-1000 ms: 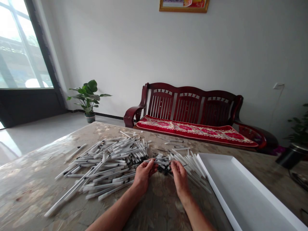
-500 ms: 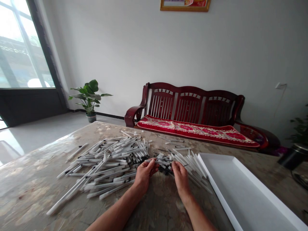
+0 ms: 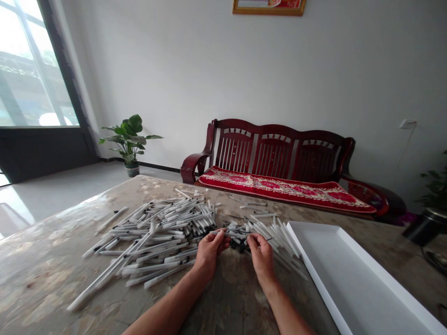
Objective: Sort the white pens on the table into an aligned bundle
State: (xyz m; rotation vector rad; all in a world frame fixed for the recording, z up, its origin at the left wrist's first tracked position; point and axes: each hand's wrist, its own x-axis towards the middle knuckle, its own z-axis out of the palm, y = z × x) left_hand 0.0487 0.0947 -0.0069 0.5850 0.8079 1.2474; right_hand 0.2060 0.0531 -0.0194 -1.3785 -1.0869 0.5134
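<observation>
My left hand (image 3: 208,253) is closed, pinching a pale pen barrel (image 3: 213,232) between thumb and fingers. Close by on the right, my right hand (image 3: 261,257) is also closed in a pinch. A thin dark-ended rod like a pen refill (image 3: 270,239) pokes out past its fingers. The two hands point toward each other over small black and clear pen parts (image 3: 239,246). Left of them spreads a big heap of whitish pens (image 3: 164,232) with black ends. Loose white pen barrels (image 3: 284,239) fan out beyond my right hand.
A shallow white box lid (image 3: 363,279) lies on the right of the patterned table (image 3: 45,279). Thin refills (image 3: 251,204) are scattered toward the far edge. Behind stand a dark red wooden bench (image 3: 272,153) and a potted plant (image 3: 131,139).
My right hand has shifted very slightly to the left, and its fingers have moved a little. My left hand stays nearly still with the barrel. The piles look the same.
</observation>
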